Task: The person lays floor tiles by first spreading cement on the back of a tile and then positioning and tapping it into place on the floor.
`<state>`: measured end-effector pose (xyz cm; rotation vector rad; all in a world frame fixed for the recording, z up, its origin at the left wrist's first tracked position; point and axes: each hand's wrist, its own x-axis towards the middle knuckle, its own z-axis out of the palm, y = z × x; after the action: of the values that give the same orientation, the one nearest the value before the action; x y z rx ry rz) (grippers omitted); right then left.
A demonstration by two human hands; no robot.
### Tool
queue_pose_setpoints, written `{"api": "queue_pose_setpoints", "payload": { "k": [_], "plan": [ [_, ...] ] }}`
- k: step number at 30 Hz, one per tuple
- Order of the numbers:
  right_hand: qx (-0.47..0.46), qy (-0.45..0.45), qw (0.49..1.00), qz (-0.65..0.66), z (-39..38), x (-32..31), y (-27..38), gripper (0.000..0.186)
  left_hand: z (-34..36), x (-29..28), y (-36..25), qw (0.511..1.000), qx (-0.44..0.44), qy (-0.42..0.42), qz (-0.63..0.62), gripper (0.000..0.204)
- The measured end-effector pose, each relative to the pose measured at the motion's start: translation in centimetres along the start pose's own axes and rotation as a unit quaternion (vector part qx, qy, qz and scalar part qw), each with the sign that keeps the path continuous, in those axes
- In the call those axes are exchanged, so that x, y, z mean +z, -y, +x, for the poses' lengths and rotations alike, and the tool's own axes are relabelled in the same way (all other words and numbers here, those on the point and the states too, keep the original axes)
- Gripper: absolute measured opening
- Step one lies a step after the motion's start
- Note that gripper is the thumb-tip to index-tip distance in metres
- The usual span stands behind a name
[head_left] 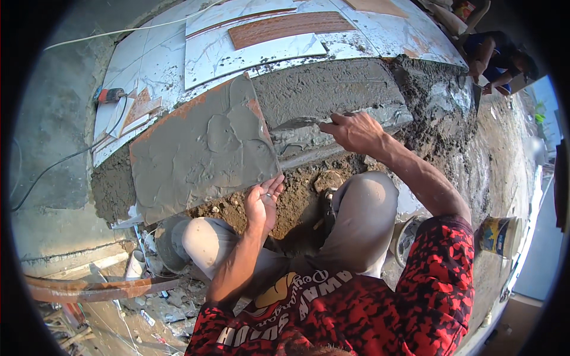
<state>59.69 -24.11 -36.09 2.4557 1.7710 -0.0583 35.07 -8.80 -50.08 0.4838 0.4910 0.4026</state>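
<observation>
A large tile lies mortar side up to the left, its back coated in wet grey mortar with reddish edges showing. My left hand has its fingertips at the tile's near right corner and grips it there. In my right hand is a trowel, held by its handle. Its blade is smeared with mortar and sits just right of the tile, over the near part of the mortar bed. Part of the blade blends into the wet mortar around it.
White marbled tiles cover the far side, with a brown tile strip on top. A red power tool and its cable lie at left. Buckets stand at right. Another person works at the far right. Loose soil lies before my knees.
</observation>
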Motion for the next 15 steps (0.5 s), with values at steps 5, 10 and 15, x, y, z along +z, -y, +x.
{"api": "queue_pose_setpoints", "payload": {
  "k": [5,10,15],
  "plan": [
    [-0.014,-0.059,0.998,-0.025,-2.8,0.3,-1.5,0.035,-0.1,1.0,-0.5,1.0,-0.008,0.002,0.007,0.03],
    [-0.001,-0.056,0.998,-0.014,-3.2,0.0,-1.5,0.031,0.0,0.6,-0.5,1.0,-0.012,0.007,0.004,0.03],
    [0.04,-0.065,0.994,0.077,-3.7,-1.1,-2.1,0.032,-0.3,1.0,-0.6,1.0,-0.012,0.005,0.008,0.029]
  ]
}}
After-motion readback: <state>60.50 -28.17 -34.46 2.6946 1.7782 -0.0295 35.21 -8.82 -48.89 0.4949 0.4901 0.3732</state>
